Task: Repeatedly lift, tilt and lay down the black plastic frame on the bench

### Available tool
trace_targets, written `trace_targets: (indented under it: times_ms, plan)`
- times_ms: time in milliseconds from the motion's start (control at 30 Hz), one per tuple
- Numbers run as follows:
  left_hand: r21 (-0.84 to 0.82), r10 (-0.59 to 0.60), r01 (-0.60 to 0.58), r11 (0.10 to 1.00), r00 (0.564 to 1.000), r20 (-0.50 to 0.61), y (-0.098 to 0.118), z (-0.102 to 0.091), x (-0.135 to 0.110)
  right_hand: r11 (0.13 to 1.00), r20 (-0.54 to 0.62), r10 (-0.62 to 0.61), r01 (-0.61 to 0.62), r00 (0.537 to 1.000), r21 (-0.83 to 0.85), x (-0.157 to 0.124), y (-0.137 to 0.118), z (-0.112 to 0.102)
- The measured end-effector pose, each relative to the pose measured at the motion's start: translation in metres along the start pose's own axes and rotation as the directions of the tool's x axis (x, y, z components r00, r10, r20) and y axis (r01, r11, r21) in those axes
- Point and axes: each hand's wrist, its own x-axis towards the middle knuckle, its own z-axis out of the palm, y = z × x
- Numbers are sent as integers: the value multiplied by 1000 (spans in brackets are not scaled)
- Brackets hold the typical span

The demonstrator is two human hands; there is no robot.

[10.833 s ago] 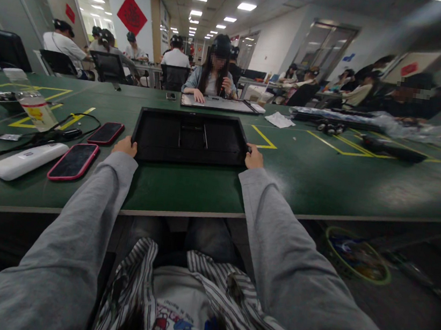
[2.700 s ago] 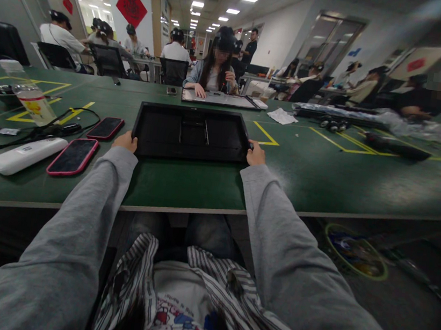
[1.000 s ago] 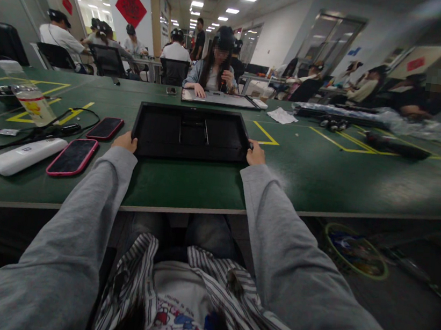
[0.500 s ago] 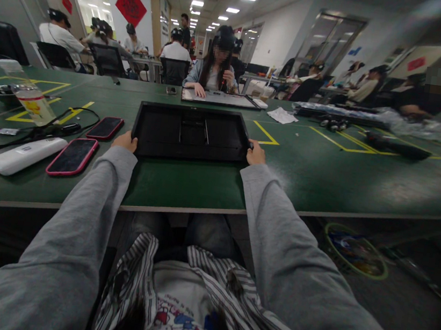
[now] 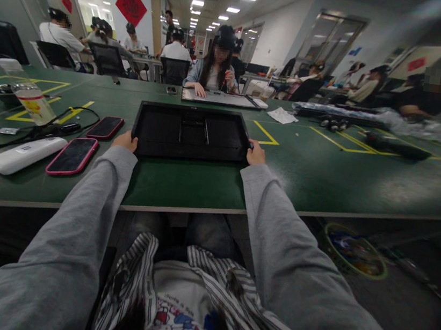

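Observation:
A flat black panel (image 5: pixel 191 133), the back of a monitor, lies on the green table (image 5: pixel 185 182) straight ahead of me. My left hand (image 5: pixel 125 141) curls round its near left corner. My right hand (image 5: pixel 255 154) grips the near right corner, fingers closed on the edge. Both arms in grey sleeves stretch out over the table's front edge.
Two phones in red cases (image 5: pixel 72 155) (image 5: pixel 105 127), a white power bank (image 5: pixel 21 154), black cables (image 5: pixel 46 128) and a bottle (image 5: pixel 30 98) lie to the left. Across the table a seated person (image 5: pixel 216 67) works on a pale panel (image 5: pixel 221 98). A basket (image 5: pixel 355 253) stands on the floor at right.
My hands and the black panel have stayed put. Only a standing person in the far background has walked leftward.

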Motion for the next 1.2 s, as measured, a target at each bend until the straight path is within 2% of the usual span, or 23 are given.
trace_targets:
  times_ms: [667,1200]
  plan:
    - [14,4,-3,1000,1000,-13,-2,3,3,1000,0,-3,3,1000,22,0,0,0]
    - [16,-5,5,1000,1000,7,1,-3,-3,1000,3,-3,3,1000,-6,-1,-1,-1]
